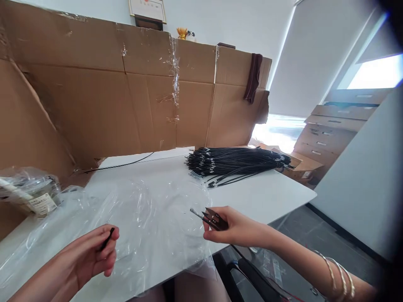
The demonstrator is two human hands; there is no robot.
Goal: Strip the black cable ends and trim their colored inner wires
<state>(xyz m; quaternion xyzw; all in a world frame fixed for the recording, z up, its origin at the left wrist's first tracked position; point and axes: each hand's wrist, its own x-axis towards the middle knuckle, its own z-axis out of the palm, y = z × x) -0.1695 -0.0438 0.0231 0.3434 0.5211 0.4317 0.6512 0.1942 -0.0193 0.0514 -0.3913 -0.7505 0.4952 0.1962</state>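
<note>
On the near side of the white table (280, 191), two bare hands are above a clear plastic sheet (160, 218), well apart from each other. The left hand (94, 251), at the near left, pinches a small black piece (107, 239) between the thumb and the bent fingers. The right hand (225, 226), near the middle, grasps dark scissors (217, 220), with the pointed tips turned to the left. From this same hand a thin cable (197, 213) with a silvery end comes out beside the blades; how the fingers hold it, I cannot tell exactly.

Farther away, right of the middle, a thick bundle of black cables (236, 161) lies across the table, and a few cables lie loose along its near side. At the far left, one single black cable (126, 165) rests near the foot of the cardboard wall (147, 105). A plastic bag (44, 188) with a white label is at the left edge. Over the right part of the cardboard hangs a dark cloth (253, 79).
</note>
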